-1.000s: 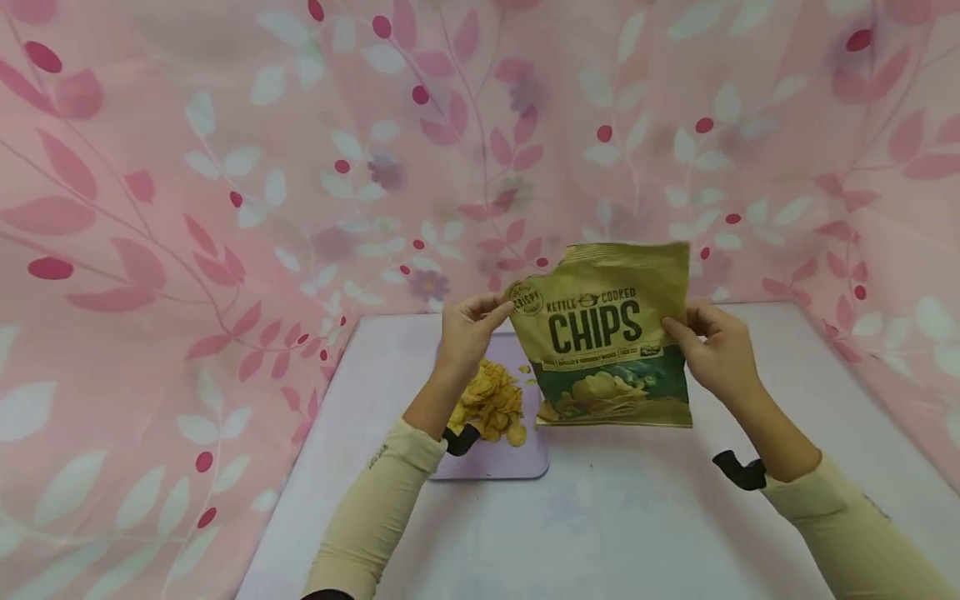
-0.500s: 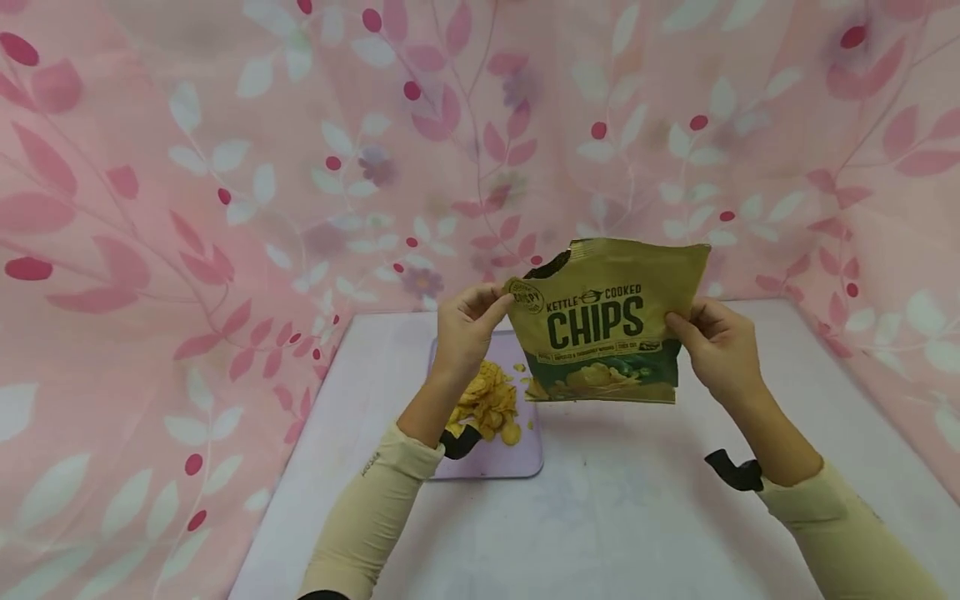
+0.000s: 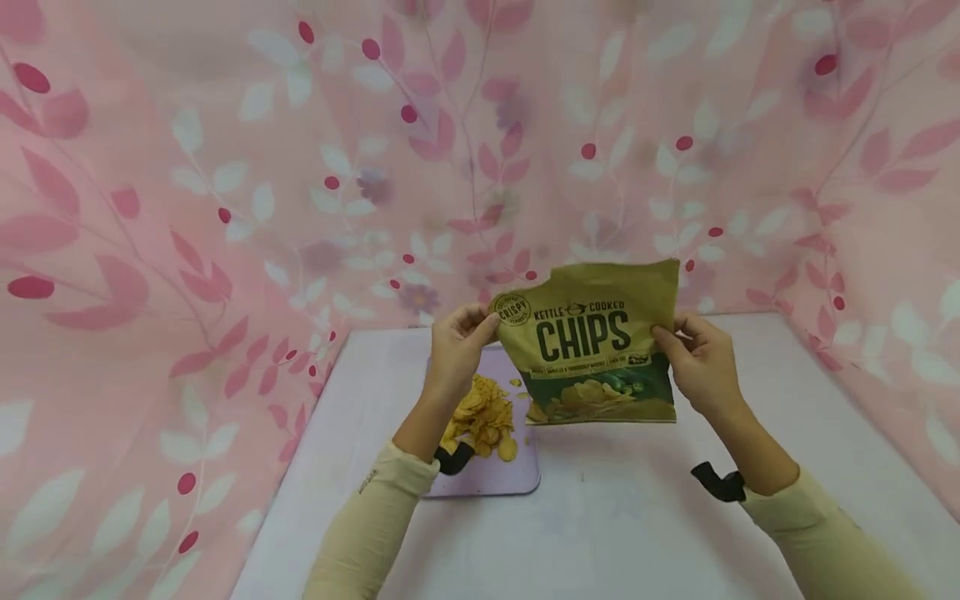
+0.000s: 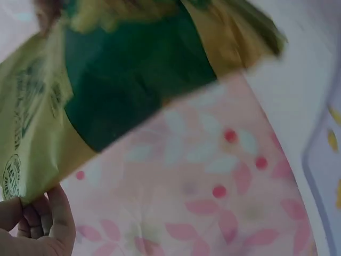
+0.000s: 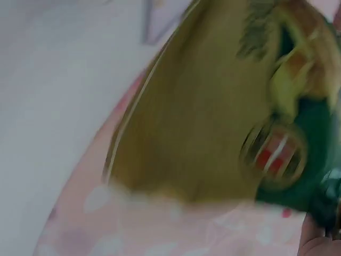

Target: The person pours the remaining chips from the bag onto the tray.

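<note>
A gold and green chip bag, its top left corner torn away, hangs upright between both hands above the table. My left hand pinches its upper left edge beside the round "crispy" badge. On the opposite side my right hand grips the right edge, thumb on the printed front. In the left wrist view the bag stretches away from the pinching fingers. The right wrist view shows the bag blurred, with the right hand at the lower right corner.
Behind my left forearm, a lilac tray on the white table holds a heap of potato chips and several loose crumbs. A pink floral cloth surrounds the table at the back and sides.
Both hands keep hold of the chip bag. It tipped, its bottom rising and the dark torn opening showing, then swung back upright. The pile on the tray looks the same.
</note>
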Demonstrator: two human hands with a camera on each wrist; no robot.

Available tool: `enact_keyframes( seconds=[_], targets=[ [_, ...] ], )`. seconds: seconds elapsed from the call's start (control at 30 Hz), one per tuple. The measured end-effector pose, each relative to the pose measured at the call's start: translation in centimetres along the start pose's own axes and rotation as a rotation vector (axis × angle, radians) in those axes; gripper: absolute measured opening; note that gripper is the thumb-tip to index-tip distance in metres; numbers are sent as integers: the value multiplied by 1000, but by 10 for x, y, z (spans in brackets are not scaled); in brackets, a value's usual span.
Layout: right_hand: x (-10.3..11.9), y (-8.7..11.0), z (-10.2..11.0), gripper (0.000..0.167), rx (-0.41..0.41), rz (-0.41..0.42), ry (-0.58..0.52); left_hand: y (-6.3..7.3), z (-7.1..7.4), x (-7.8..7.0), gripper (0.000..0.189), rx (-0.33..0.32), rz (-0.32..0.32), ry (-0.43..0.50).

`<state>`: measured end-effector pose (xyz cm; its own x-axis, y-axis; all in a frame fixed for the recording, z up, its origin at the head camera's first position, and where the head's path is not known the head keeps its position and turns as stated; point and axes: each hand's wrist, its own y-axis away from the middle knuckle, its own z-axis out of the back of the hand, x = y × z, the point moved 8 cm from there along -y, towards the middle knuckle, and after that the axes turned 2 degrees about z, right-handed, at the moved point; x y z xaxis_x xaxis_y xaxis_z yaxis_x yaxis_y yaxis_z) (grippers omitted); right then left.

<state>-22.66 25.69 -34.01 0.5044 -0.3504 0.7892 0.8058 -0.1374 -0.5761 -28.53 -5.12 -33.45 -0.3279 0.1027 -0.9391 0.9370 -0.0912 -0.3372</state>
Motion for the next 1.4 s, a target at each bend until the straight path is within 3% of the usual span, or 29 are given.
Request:
enact_keyframes(
  seconds=[0.1, 0.2, 0.27, 0.37, 0.47, 0.53, 0.63, 0.73, 0.87, 0.97, 1.1, 1.23, 1.33, 1.4],
  targets=[
    [-3, 2, -2, 13, -16, -76, -97, 2, -3, 11, 12, 48, 36, 53],
    [-7, 1, -2, 12, -36, -121, -224, 3, -12, 30, 20, 142, 111, 76],
    [-11, 0, -1, 9, -63, -149, -302, 8, -23, 49, 30, 235, 184, 34],
    [-18, 2, 2, 8, -130, -208, -410, 29, -48, 77, 53, 442, 283, -28],
    [-23, 2, 6, 7, -194, -259, -477, 48, -70, 94, 75, 612, 321, -70],
    [-25, 1, 6, 8, -210, -277, -497, 52, -78, 99, 83, 652, 322, -36],
    [-27, -1, 4, 11, -170, -280, -484, 51, -77, 102, 84, 612, 317, 11],
    [-27, 1, -4, 32, -12, -258, -351, 49, -72, 105, 84, 560, 345, 83],
    [-28, 18, -22, 85, 318, -152, -2, 48, -63, 108, 82, 466, 388, 141],
    [-30, 34, -34, 123, 472, -72, 134, 47, -59, 108, 80, 418, 386, 140],
    [-36, 43, -38, 142, 516, -16, 191, 49, -60, 109, 85, 413, 350, 8],
    [-47, 45, -35, 138, 502, 21, 269, 53, -68, 108, 115, 425, 229, -153],
    [-59, 47, -31, 132, 479, 7, 292, 58, -79, 109, 142, 433, 125, -227],
    [-69, 52, -27, 129, 472, -14, 305, 63, -85, 114, 153, 426, 90, -309]
  ],
)
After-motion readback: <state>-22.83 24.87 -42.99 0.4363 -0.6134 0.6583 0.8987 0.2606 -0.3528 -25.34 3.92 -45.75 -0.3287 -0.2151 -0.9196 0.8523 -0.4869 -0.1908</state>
